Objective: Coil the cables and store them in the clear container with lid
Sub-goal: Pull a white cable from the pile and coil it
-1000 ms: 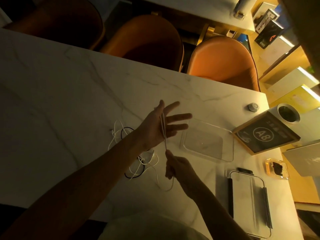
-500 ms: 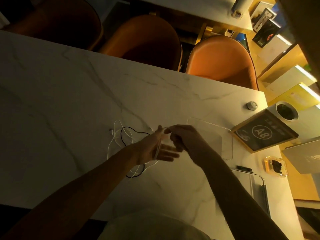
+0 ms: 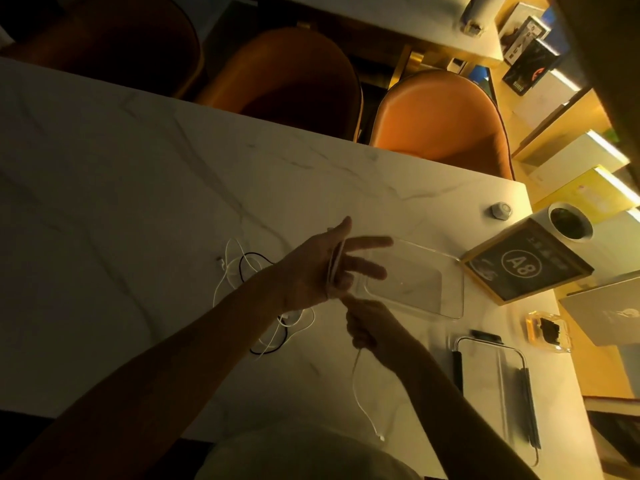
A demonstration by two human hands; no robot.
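Note:
My left hand (image 3: 329, 268) is held above the table with fingers spread and straight, and several turns of a white cable (image 3: 335, 268) are wound around its palm. Just below it my right hand (image 3: 367, 327) grips the same cable; the loose tail (image 3: 360, 400) hangs down to a plug near the table's front edge. A tangle of white and black cables (image 3: 249, 271) lies on the marble table under my left forearm. The clear container (image 3: 450, 282) sits open right of my left hand. Its lid (image 3: 495, 386) with black clips lies at the front right.
A framed black "A8" sign (image 3: 526, 268), a white cup (image 3: 571, 223), a small round knob (image 3: 501, 210) and a small amber dish (image 3: 549, 329) stand along the table's right edge. Orange chairs (image 3: 440, 123) line the far side. Shelves with boxes are at the right.
My right hand went up to the left hand's fingertips, then came back down below it, laying another turn of white cable around the left palm. The left fingers spread again.

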